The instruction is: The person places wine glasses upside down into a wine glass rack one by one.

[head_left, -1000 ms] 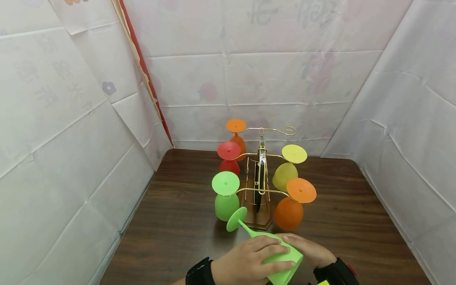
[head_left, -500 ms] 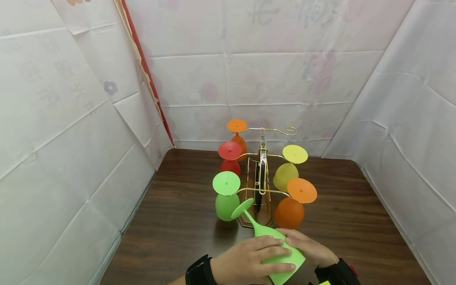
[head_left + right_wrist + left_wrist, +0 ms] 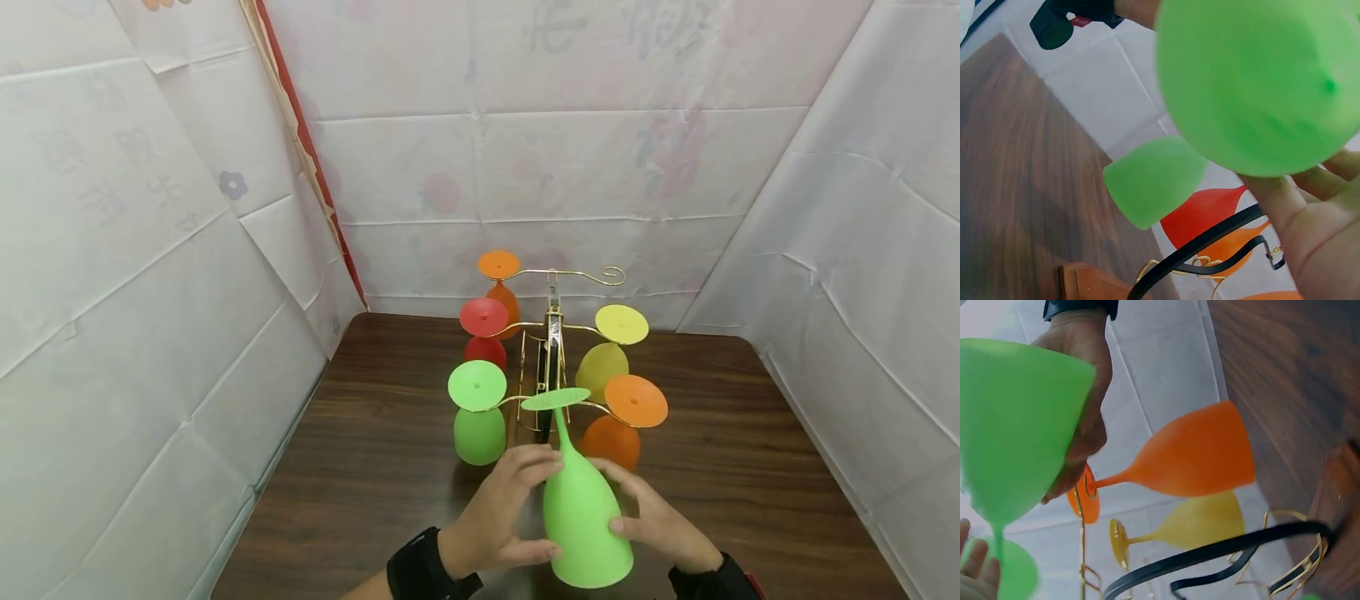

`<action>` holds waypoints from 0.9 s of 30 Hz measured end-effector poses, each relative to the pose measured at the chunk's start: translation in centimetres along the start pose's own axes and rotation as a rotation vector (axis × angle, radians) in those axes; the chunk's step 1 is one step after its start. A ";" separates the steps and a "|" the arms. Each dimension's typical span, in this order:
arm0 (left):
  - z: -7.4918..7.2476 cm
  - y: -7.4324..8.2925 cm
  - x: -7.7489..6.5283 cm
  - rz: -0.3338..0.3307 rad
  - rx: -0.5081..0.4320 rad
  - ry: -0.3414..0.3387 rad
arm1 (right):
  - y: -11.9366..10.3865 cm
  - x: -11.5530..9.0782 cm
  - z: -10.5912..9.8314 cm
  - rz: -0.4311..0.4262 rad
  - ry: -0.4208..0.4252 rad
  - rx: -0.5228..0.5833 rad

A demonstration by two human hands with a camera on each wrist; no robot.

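Upside down in front of the rack, a green plastic wine glass (image 3: 585,533) has its round foot up and its rim towards the table. My right hand (image 3: 663,521) holds the bowl from the right, thumb on its front; that hand also shows behind the bowl in the left wrist view. At the bowl's left, my left hand (image 3: 495,512) has its fingers spread, fingertips near the stem and thumb by the lower bowl. Whether they touch it is unclear. The gold wire rack (image 3: 553,333) carries a hanging green glass (image 3: 480,437) at front left and an orange glass (image 3: 636,402) at front right.
Further back on the rack hang a red glass (image 3: 483,350), a yellow glass (image 3: 602,367) and another orange glass (image 3: 504,302). A bare gold hook (image 3: 613,274) ends the back right arm. White sheets (image 3: 600,167) enclose the dark wooden table (image 3: 360,450).
The held green glass has swung from lying tilted to nearly upright, foot up, its foot moving right towards the rack's middle. My left hand has come off the bowl's front to its left side.
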State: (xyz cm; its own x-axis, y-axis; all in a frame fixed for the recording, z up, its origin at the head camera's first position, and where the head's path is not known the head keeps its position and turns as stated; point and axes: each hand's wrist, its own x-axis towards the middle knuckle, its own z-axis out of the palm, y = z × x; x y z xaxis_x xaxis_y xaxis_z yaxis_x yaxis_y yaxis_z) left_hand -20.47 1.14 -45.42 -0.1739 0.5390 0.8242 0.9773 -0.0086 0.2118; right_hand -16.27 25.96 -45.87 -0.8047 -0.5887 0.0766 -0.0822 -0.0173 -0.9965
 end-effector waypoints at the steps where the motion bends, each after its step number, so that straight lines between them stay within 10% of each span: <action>1: 0.0 0.1 -0.1 -0.075 -0.046 -0.016 | -0.1 0.0 0.2 -0.031 0.037 -0.057; 6: 0.2 0.3 -0.5 -0.454 -0.357 -0.137 | 0.0 0.2 1.4 -0.200 0.206 -0.306; 10: 0.5 0.3 -0.5 -0.609 -0.550 -0.183 | 0.3 0.7 1.8 -0.316 0.175 -0.268; 27: 1.4 -0.3 0.0 -0.400 -0.425 -0.088 | 0.5 -0.5 2.0 -0.332 0.330 -0.456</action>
State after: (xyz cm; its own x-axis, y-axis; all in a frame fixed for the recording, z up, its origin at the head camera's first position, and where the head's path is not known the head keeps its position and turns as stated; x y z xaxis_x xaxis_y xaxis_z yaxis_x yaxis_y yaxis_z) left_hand -20.58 2.31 -46.21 -0.4902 0.6376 0.5943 0.7004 -0.1178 0.7040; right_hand -14.73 24.60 -46.45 -0.8260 -0.3307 0.4564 -0.5400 0.2325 -0.8089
